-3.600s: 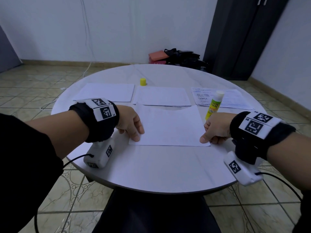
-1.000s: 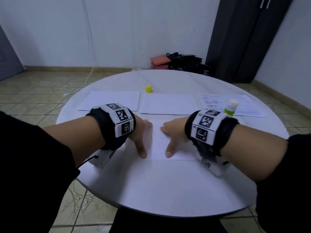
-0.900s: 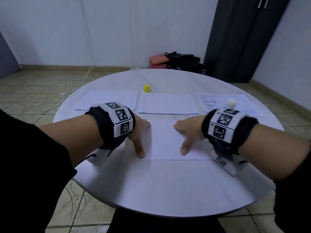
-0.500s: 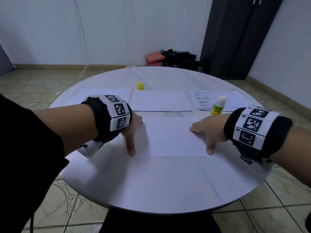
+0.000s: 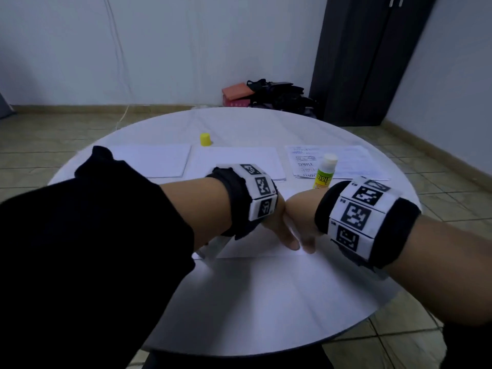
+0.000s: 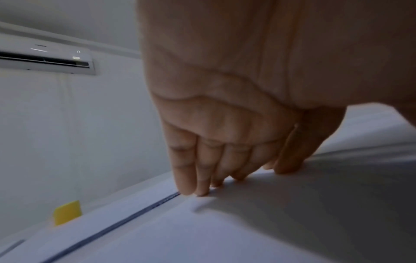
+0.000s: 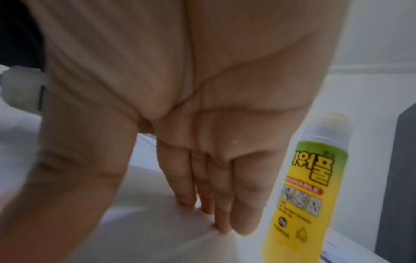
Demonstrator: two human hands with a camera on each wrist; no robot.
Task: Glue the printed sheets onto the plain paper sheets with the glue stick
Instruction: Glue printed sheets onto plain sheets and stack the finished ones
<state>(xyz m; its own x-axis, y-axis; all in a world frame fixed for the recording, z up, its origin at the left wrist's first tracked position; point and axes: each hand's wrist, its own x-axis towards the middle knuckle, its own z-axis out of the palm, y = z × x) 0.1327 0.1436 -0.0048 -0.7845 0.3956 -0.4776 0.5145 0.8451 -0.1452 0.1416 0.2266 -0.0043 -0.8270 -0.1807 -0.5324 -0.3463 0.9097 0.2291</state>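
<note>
A white sheet [image 5: 247, 249] lies at the table's near side. My left hand [image 5: 278, 230] and right hand [image 5: 302, 222] sit side by side on its right part, touching each other. Both press down with straight fingers. In the left wrist view the left fingertips [image 6: 191, 188] rest on the paper at its far edge. The right fingers [image 7: 216, 204] press flat on the sheet beside the upright yellow-green glue stick [image 7: 308, 186], uncapped, also seen behind the right wrist [image 5: 323, 174]. Printed sheets [image 5: 343, 161] lie at the back right.
Two piles of plain paper [image 5: 234, 161] [image 5: 157, 161] lie across the middle of the round white table [image 5: 266, 302]. The yellow glue cap [image 5: 205, 139] stands behind them. Bags [image 5: 277, 94] sit on the floor by a dark cabinet [image 5: 367, 62].
Half a second ago my hands pressed at opposite side edges of the sheet. The left hand has slid right across the paper and now meets the right hand.
</note>
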